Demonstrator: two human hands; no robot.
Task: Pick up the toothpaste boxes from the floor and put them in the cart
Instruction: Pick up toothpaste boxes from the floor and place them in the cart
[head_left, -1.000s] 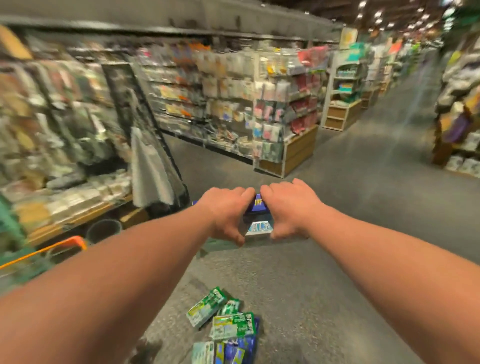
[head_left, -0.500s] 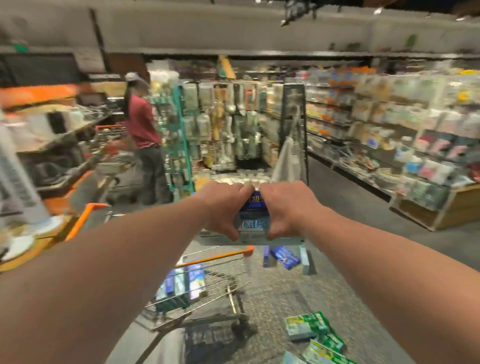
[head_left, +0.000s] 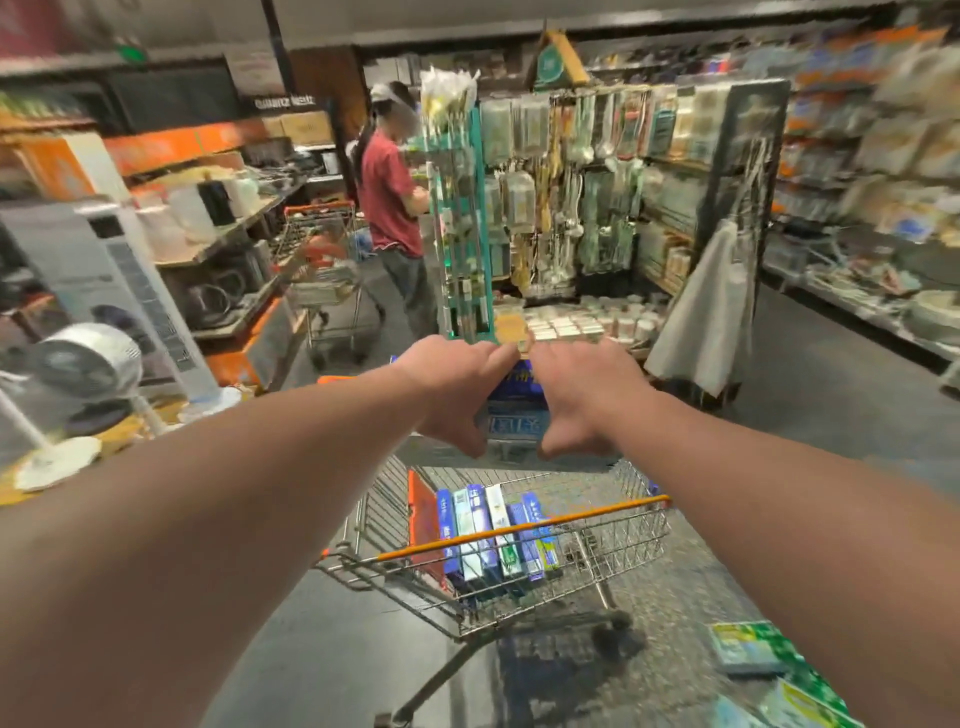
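Note:
Both my arms reach forward over the wire cart (head_left: 631, 538). My left hand (head_left: 452, 387) and my right hand (head_left: 587, 397) grip a stack of blue toothpaste boxes (head_left: 514, 400) between them, held above the cart's far end. Several blue, white and green toothpaste boxes (head_left: 493, 530) lie side by side inside the cart. More green boxes (head_left: 748, 649) lie on the grey floor at the lower right, beside my right forearm.
A person in a red shirt (head_left: 387, 192) stands by a second cart (head_left: 327, 280) ahead on the left. A teal display rack (head_left: 462, 223) and hanging kitchenware shelves stand behind the cart. Fans and appliances (head_left: 88, 358) crowd the left side.
My view has swung left from the aisle to the cart. My hands have carried the stack of boxes over the cart, which now sits directly below them.

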